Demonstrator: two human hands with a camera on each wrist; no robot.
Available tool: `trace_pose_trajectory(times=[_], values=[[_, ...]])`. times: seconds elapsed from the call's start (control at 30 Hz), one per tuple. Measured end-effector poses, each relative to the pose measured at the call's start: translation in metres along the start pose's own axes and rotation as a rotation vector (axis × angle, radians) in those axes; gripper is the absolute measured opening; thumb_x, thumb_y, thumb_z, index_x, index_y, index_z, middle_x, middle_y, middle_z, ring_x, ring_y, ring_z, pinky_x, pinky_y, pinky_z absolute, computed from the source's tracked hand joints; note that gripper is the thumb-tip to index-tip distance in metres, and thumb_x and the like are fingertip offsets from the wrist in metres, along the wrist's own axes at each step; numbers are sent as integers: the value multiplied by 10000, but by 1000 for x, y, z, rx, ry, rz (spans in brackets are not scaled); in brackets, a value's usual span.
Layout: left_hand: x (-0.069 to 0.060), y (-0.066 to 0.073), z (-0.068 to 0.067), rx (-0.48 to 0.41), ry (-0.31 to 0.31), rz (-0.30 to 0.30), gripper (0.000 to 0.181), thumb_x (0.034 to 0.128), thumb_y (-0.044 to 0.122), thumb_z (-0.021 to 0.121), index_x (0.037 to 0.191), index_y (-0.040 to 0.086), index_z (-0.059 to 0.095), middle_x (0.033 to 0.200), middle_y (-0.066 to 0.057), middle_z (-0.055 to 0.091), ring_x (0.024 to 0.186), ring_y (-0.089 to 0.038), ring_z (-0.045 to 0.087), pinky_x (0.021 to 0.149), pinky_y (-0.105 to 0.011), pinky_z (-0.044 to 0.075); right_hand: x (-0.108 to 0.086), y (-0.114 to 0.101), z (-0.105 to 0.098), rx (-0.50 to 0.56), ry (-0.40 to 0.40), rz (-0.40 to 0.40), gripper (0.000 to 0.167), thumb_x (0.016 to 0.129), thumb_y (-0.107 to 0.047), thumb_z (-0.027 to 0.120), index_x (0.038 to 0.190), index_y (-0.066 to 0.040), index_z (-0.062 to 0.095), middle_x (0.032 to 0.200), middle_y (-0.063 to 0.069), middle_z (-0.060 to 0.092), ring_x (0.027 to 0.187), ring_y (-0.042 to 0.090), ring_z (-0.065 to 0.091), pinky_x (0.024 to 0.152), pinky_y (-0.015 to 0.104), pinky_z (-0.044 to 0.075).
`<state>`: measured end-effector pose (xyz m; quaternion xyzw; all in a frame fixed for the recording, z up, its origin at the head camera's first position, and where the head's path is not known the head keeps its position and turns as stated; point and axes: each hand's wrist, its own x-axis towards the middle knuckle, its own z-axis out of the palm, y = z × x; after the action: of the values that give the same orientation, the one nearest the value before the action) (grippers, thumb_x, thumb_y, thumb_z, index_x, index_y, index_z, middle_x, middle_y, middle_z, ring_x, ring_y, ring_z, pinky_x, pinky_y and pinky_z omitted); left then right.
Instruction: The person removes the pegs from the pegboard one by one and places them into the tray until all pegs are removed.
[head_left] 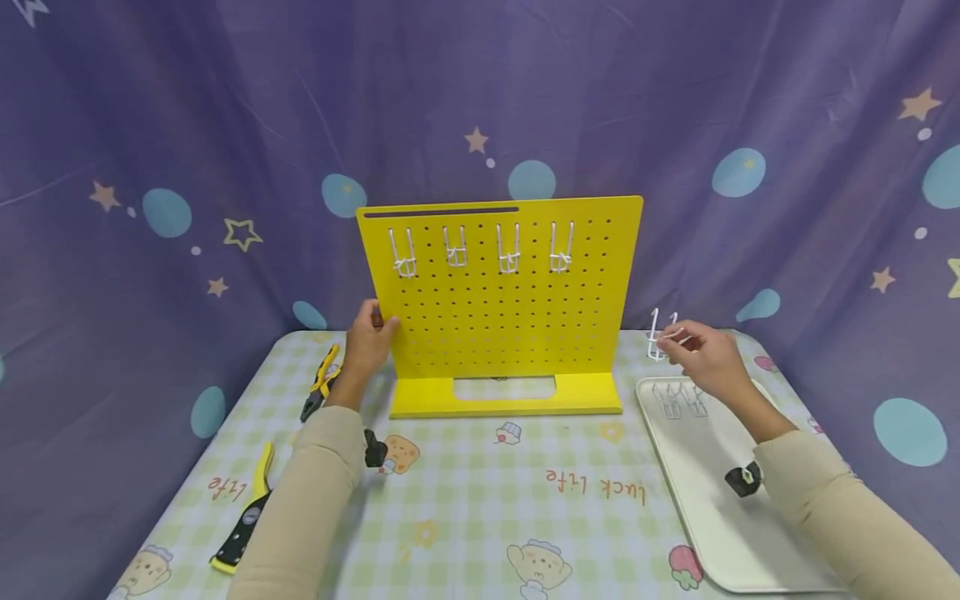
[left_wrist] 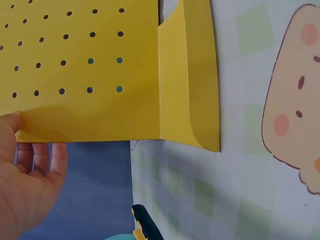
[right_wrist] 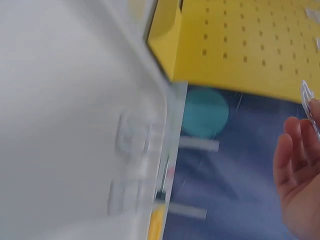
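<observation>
A yellow pegboard [head_left: 510,308] stands upright on its base, with several white wire hooks [head_left: 508,250] hanging in a row near its top. At the board's left edge, my left hand [head_left: 367,342] grips it; in the left wrist view the thumb lies on the front and the fingers [left_wrist: 57,160] are behind. Off to the right of the board, my right hand [head_left: 705,358] pinches a white wire hook [head_left: 654,337] above the far end of a white tray [head_left: 675,475]. Two more wire hooks [head_left: 678,402] lie in that tray. In the right wrist view the held hook [right_wrist: 307,97] shows only partly.
Yellow-and-black pliers [head_left: 321,383] lie left of the board. Nearer on the left is a yellow-and-black hand tool [head_left: 247,517], partly covered by the left sleeve. A checked cloth [head_left: 465,508] covers the table, and a purple curtain [head_left: 450,100] hangs behind.
</observation>
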<state>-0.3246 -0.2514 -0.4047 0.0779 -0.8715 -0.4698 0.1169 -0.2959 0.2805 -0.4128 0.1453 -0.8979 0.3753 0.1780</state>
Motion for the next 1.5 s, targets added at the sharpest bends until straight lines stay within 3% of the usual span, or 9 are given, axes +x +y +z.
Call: trace_pose_trajectory(times=[0.13, 0.37, 0.5, 0.67, 0.83, 1.03, 1.1, 1.3, 1.5], values=[[0, 0, 0, -5, -6, 4, 351, 1061, 273, 541, 1368, 131, 447, 1289, -180, 613, 1230, -358, 604, 1057, -518, 489, -5, 15, -17, -14, 5, 66, 144, 960, -231, 718, 1027, -103, 716, 818, 139, 742, 616, -11, 632, 479, 249, 501], [1, 0, -1, -16, -3, -1, 348, 1055, 265, 551, 1363, 135, 454, 1286, -179, 620, 1227, -360, 611, 1053, -520, 492, -12, 39, -41, -40, 8, 123, 197, 964, -283, 712, 982, -87, 708, 708, -32, 705, 606, -29, 621, 484, 243, 516], [1, -1, -1, -16, -7, -1, 356, 1054, 274, 546, 1365, 131, 448, 1285, -183, 616, 1221, -360, 610, 1054, -521, 493, -20, 56, -52, -61, -16, 149, 208, 971, -285, 703, 962, -77, 700, 725, -6, 706, 610, 8, 634, 490, 252, 521], [1, -1, -1, -13, -6, -4, 356, 1054, 282, 543, 1362, 137, 440, 1275, -175, 608, 1209, -355, 605, 1052, -522, 491, -30, 76, -62, -95, -131, 206, 247, 988, -283, 674, 1000, -37, 700, 788, 88, 719, 592, 97, 627, 508, 282, 516], [0, 1, -1, -12, -8, -6, 352, 1054, 272, 548, 1359, 135, 437, 1276, -174, 606, 1210, -358, 604, 1054, -524, 490, -39, 92, -65, -113, -242, 244, 229, 981, -262, 681, 1020, -39, 713, 843, 71, 719, 663, 109, 641, 543, 276, 527], [0, 1, 0, -7, 0, -1, 343, 1055, 264, 546, 1349, 122, 441, 1267, -183, 610, 1198, -359, 611, 1041, -516, 499, -44, 105, -58, -125, -346, 227, 156, 947, -219, 721, 988, -68, 717, 969, 78, 694, 675, 49, 584, 565, 265, 510], [0, 1, 0, -7, 3, 3, 342, 1056, 264, 545, 1347, 118, 442, 1266, -185, 611, 1196, -358, 612, 1040, -514, 500, -44, 108, -54, -137, -365, 195, 119, 945, -205, 719, 953, -87, 714, 941, 58, 698, 646, 39, 564, 560, 253, 486], [1, 0, 0, 4, 6, -5, 337, 1058, 264, 546, 1343, 117, 444, 1280, -182, 614, 1208, -355, 612, 1046, -511, 497, -47, 121, -47, -162, -339, 58, 90, 909, -136, 732, 832, -154, 688, 792, -77, 654, 618, -6, 501, 583, 225, 415], [2, 0, 1, 17, 2, -5, 341, 1060, 271, 540, 1344, 113, 437, 1298, -187, 610, 1225, -360, 608, 1055, -517, 495, -51, 126, -45, -215, -366, 69, 107, 920, -167, 721, 829, -185, 669, 750, -107, 599, 660, 2, 471, 627, 223, 380]])
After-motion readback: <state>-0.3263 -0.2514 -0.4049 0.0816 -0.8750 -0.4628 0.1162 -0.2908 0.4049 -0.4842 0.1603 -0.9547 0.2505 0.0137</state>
